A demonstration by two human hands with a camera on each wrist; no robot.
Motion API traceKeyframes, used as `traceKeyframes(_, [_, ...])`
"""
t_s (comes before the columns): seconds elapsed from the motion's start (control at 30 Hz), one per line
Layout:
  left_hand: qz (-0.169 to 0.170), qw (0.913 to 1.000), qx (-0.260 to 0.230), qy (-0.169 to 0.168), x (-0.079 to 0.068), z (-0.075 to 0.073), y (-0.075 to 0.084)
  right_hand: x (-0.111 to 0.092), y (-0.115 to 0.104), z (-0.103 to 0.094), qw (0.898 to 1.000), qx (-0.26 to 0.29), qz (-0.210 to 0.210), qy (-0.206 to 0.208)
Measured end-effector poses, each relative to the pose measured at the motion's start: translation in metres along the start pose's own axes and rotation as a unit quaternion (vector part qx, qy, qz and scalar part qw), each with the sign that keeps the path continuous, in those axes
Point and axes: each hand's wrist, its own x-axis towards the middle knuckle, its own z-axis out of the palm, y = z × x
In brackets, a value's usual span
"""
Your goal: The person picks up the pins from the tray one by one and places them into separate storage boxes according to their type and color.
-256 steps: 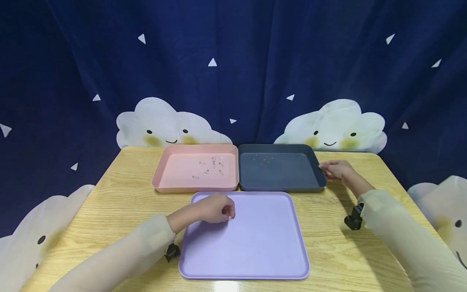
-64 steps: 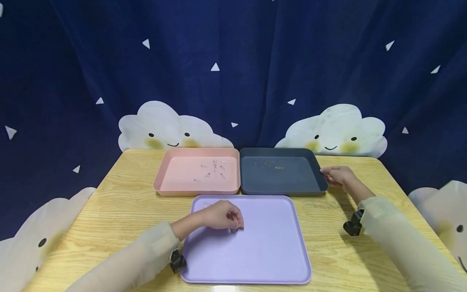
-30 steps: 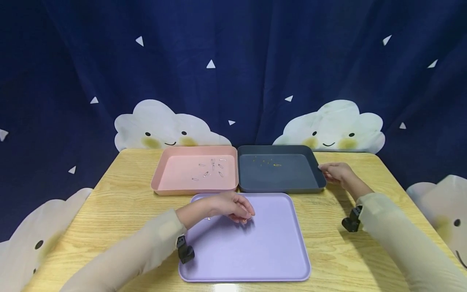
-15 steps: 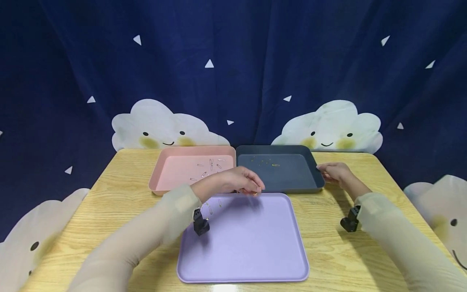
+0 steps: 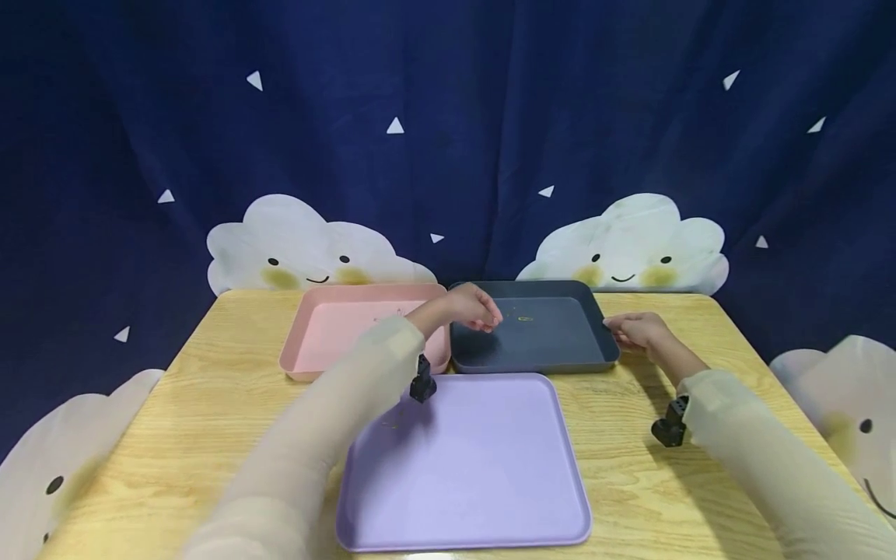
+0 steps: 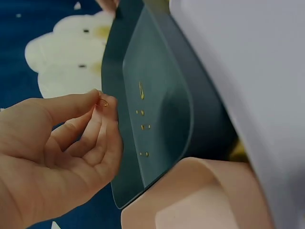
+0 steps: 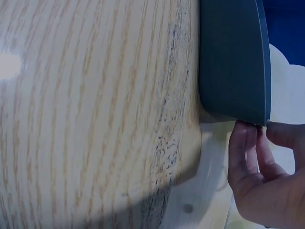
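My left hand [image 5: 476, 306] is over the left part of the dark blue tray [image 5: 560, 354]. Between thumb and fingertips it pinches a small gold safety pin [image 6: 103, 102], partly hidden by the fingers. One longer gold safety pin [image 6: 141, 90] and several tiny gold pieces [image 6: 142, 127] lie on that tray's floor. At the tray's right end, my right hand [image 5: 638, 330] holds the side, thumb at the rim and fingers against the outer wall, as the right wrist view shows.
Left of the dark tray, touching it, stands a pink tray [image 5: 308, 350] with silver safety pins [image 5: 400, 312], partly covered by my left arm. In front lies a lavender tray [image 5: 483, 467]; a gold pin [image 5: 388, 425] shows beside my sleeve. All rest on a wooden table [image 5: 210, 365].
My left hand has risen from the lavender tray, forward and over the dark tray, carrying the gold pin. Since the oldest frame, a longer gold pin has appeared in the dark tray. My right hand stays put.
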Motion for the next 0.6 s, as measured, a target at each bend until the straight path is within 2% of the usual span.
traceKeyframes(0.13, [-0.008,0.9982,0.055,0.024,0.013,-0.002,0.003,0.0,0.0,0.0,1.0,0.0,0.0,0.005])
traceKeyframes(0.27, [-0.042,0.9927,0.109,0.03,0.035,-0.004,0.005,0.0,0.0,0.0,1.0,-0.006,-0.003,0.013])
traceKeyframes(0.37, [-0.067,0.989,0.131,0.014,0.099,-0.011,-0.022,0.001,0.0,0.002,1.0,-0.009,-0.007,0.019])
traceKeyframes(0.47, [-0.071,0.9806,0.182,0.012,0.169,-0.015,-0.054,0.001,0.001,0.002,1.0,-0.011,-0.007,0.024])
traceKeyframes(0.5, [-0.068,0.9778,0.198,0.014,0.197,-0.016,-0.069,0.001,0.001,0.001,1.0,-0.013,-0.006,0.026])
traceKeyframes(0.6, [-0.057,0.9673,0.247,0.013,0.227,-0.018,-0.083,0.0,0.0,0.001,1.0,-0.013,-0.005,0.026])
